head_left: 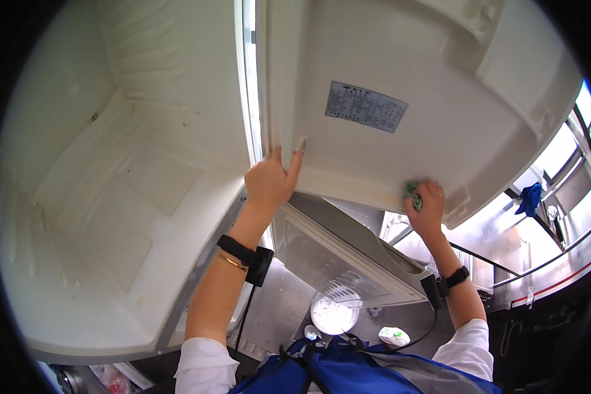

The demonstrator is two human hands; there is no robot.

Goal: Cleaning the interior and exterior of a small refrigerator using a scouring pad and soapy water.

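The inner face of an open white refrigerator door [387, 59] stands in front of me, with a grey printed label [366, 106] on it. My left hand [269, 180] is closed round the door's lower left edge, thumb on the inner face and the other fingers mostly hidden behind it. A crumpled green cloth [413, 196] is bunched in my right hand [429, 205], pressed against the bottom edge of the door near its right corner. At left is the bare white refrigerator compartment [144, 171], with brownish stains on its wall and ledge.
Below the door, a lower door [348, 253] with a clear panel juts out between my arms. On the floor stand a white basin [333, 314] and a white-and-green packet [394, 337]. A blue glove or cloth [529, 199] hangs on a rack at right.
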